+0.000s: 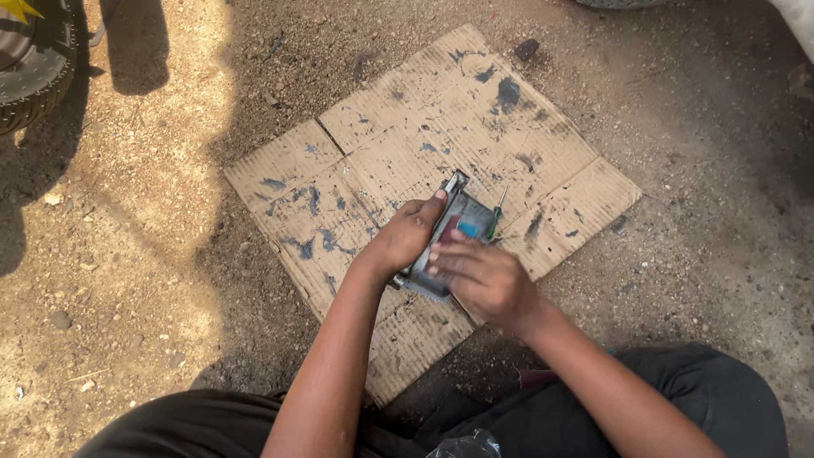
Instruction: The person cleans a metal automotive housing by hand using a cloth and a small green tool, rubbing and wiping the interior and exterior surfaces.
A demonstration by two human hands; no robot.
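Tyre (34, 72) upper left. Centre frame: left hand (398, 242), fingers curled tight round the grey flat metal part (454, 229) w/ thumb on its edge, over stained cardboard sheet (381, 136). Right hand (483, 276), fingers pressed together flat on it. Green-handled screwdriver (495, 216) just right.

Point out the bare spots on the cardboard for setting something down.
Free: the flattened, grease-stained brown cardboard sheet beyond the hands, and its left flap toward the tyre. Crowded: the centre, where the left hand and right hand grip the grey rectangular metal part beside the green-handled screwdriver.
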